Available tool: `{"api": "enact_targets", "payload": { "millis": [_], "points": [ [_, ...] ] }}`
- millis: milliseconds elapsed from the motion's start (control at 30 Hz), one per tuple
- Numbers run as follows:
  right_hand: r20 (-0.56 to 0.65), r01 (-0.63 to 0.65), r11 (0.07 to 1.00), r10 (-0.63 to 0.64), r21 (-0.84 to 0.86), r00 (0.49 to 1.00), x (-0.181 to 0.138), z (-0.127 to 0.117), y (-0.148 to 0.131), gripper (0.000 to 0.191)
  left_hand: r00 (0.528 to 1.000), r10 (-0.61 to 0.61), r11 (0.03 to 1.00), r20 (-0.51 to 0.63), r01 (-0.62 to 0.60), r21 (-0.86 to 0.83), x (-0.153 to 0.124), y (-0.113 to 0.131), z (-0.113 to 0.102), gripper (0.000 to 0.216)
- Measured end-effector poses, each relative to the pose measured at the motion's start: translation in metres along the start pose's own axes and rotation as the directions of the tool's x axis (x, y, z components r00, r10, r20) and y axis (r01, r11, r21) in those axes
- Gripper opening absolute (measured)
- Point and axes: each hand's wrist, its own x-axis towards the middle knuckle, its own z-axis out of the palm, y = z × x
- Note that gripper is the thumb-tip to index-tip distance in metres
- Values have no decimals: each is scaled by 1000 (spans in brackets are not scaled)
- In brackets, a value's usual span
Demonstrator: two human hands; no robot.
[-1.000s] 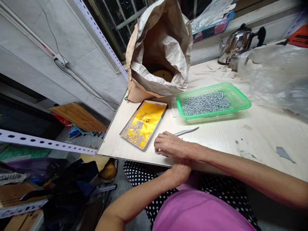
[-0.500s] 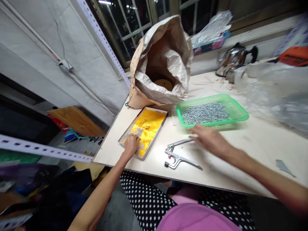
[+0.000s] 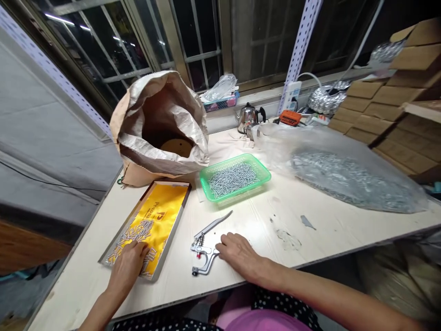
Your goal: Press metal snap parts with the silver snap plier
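Note:
My left hand [image 3: 128, 265] rests in a shallow yellow tray [image 3: 163, 209] at the table's front left. Its bent fingers press into a heap of small silver metal pieces [image 3: 136, 232]; whether they hold any is hidden. My right hand [image 3: 239, 252] lies on the table in front of me. It is curled over the lower handle of a silver plier-like hand tool [image 3: 204, 249], whose upper handle points away toward a green basket [image 3: 264, 172]. The basket holds many more of the same metal pieces.
A big open paper sack [image 3: 161, 124] stands behind the tray. To the right lies a clear plastic bag [image 3: 347, 179] full of metal pieces. A steel kettle [image 3: 248, 117] and cardboard boxes [image 3: 396, 87] line the back. The table's front edge [image 3: 310, 262] is close to my body.
My view swung right and up. My right hand came back from near the green basket onto the tool's handle. My left hand stayed in the yellow tray.

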Motion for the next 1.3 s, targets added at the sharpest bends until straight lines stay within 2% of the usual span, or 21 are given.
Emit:
{"api": "enact_targets", "payload": {
  "millis": [133, 300, 467, 567, 667, 733, 800, 900, 1000, 1133, 1300],
  "points": [
    [9, 14, 1000, -14, 3, 1000, -2, -2, -2, 12, 999, 42, 999, 23, -42, -12, -2, -2, 1, 38],
    [9, 9, 1000, -9, -29, 1000, -3, -3, -3, 14, 997, -58, 998, 48, 60, -23, 1, -9, 4, 33],
    [-28, 7, 999, -8, -53, 1000, -4, -1, -3, 12, 996, -64, 996, 58, 67, -54, -4, -5, -5, 29],
    [-35, -13, 997, 11, -72, 999, -5, -2, -4, 10, 991, -135, 985, 11, 135, -111, -9, 8, -21, 23],
    [-36, -13, 997, 10, -79, 999, -3, -1, -4, 9, 966, -211, 938, -151, 157, -308, -13, 29, -36, 21],
    [-43, -10, 996, 6, -86, 999, -2, -1, -4, 9, 949, -202, 904, -243, 85, -420, -16, 49, -43, 21],
    [-48, -10, 994, 5, -106, 999, -2, -2, -5, 9, 960, -83, 897, -268, -46, -441, -18, 74, -45, 20],
    [-42, 4, 990, -10, -144, 999, -6, -6, -6, 10, 978, 110, 909, -175, -170, -380, -20, 108, -37, 25],
    [-12, 7, 986, -9, -168, 1000, -12, -17, -2, 12, 984, 178, 927, -23, -175, -333, -18, 128, -20, 34],
    [60, -21, 984, 32, -178, 998, -21, -32, 5, 14, 980, 192, 911, 58, -156, -383, -20, 131, -3, 31],
    [44, -5, 988, 12, -156, 999, -23, -35, 9, 15, 993, 102, 930, 64, -73, -360, -28, 131, -3, 19]
  ]
}}
